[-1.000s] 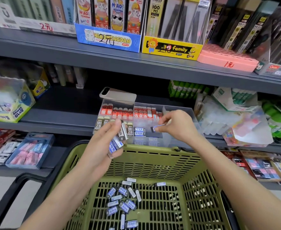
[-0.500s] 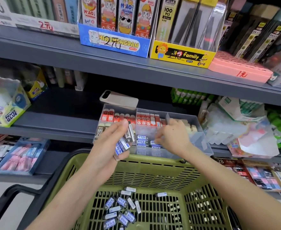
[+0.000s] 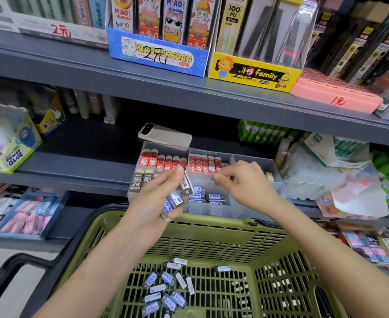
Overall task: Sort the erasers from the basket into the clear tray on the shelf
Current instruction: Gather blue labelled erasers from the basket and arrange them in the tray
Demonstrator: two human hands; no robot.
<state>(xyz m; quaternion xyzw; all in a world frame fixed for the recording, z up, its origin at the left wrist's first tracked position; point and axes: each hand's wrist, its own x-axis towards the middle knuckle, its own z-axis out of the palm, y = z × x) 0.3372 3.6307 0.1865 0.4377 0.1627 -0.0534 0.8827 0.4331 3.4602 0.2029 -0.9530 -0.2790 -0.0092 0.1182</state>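
Many erasers [image 3: 163,288] lie loose on the floor of the green basket [image 3: 211,223], toward its left side, so the sorting looks well short of finished. The left hand [image 3: 149,205] hovers above the basket's far rim, just in front of the tray [image 3: 255,158]. It grasps a small stack [image 3: 174,199] of sleeved erasers fanned between thumb and fingers, blue-and-white ones lower down and a grey one uppermost. The right hand [image 3: 244,187] hangs over the tray's middle compartment, apart from the stack, with thumb and forefinger drawn near each other. Its fingertips are blurred, and I cannot tell whether they pinch an eraser or nothing. The tray sits at the front edge of the middle shelf [image 3: 74,166], and much of it is filled. Red-sleeved erasers stand along its rear edge, brown 2B ones fill the front-left corner, and a short blue row [image 3: 216,197] lies at the front of the middle compartment with room around it. By my reading the blue row is being built, the handful goes in next, and the basket's pile needs more trips. A phone [image 3: 166,135] rests at the tray's rear-left corner.
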